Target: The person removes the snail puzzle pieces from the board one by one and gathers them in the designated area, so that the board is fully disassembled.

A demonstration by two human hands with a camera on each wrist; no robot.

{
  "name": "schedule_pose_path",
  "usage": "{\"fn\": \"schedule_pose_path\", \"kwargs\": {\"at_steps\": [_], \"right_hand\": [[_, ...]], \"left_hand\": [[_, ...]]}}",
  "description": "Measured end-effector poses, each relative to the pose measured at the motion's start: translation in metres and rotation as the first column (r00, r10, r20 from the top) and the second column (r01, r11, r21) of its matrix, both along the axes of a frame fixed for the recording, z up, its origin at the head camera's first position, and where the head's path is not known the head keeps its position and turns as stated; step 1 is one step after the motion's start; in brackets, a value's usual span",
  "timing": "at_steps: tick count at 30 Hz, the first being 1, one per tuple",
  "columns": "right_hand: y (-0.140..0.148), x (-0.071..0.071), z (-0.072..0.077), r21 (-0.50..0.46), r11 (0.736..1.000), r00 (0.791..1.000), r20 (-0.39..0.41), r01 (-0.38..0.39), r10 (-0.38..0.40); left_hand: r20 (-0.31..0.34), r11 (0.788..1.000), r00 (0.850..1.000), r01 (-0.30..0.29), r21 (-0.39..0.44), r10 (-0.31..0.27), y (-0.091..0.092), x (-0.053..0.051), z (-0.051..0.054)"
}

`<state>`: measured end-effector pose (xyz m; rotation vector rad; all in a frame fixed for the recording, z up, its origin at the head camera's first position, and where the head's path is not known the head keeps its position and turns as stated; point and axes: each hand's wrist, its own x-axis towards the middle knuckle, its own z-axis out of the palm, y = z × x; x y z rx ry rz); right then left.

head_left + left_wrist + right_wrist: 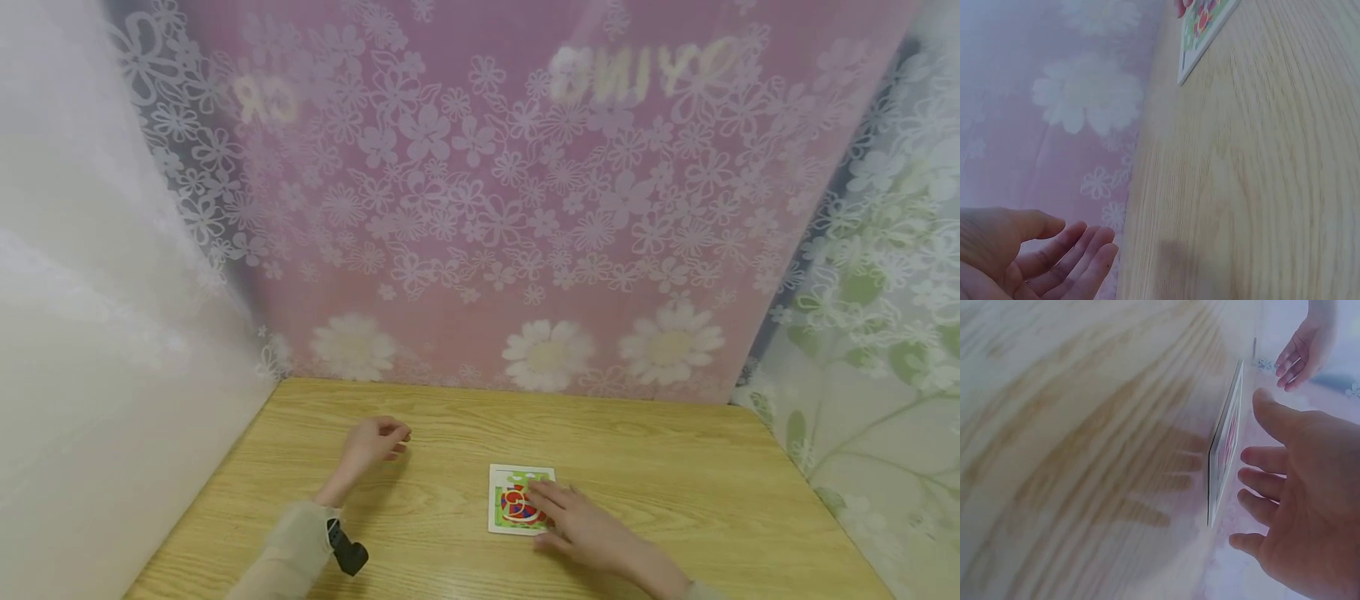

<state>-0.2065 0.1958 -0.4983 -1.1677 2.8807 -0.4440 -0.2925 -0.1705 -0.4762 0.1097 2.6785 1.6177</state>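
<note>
You're in a screened-off space, wider setting unclear: a wood-grain table (660, 454) beneath your right grip (588, 529), a pink flowered curtain (480, 192) beyond it.

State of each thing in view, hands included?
Picture board: flat on table, face up, partly covered.
Right hand: empty, fingers spread over board; contact unclear.
Left hand: empty, raised off table, fingers loosely curled.
Black wrist device: worn on left wrist.
</note>
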Motion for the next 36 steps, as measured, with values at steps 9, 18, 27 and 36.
{"fn": "schedule_pose_path", "kwargs": {"at_steps": [9,18,27,36], "right_hand": [[0.011,0.006,0.000,0.045,0.999,1.000,0.017,-0.004,0.003],[0.014,0.009,0.001,0.046,0.999,0.999,0.037,-0.010,0.009],[0.013,0.007,0.000,0.053,0.999,0.998,0.063,0.000,-0.004],[0.011,0.008,0.003,0.066,0.998,0.997,0.079,0.011,-0.017]], "left_hand": [[-0.018,0.994,0.994,0.106,-0.001,-0.106,0.029,-0.001,0.002],[-0.080,0.971,0.968,0.238,-0.005,-0.237,0.054,-0.003,-0.006],[-0.089,0.956,0.952,0.294,-0.002,-0.293,0.081,-0.003,-0.008],[-0.076,0.932,0.930,0.363,0.022,-0.360,0.107,-0.002,-0.009]]}}
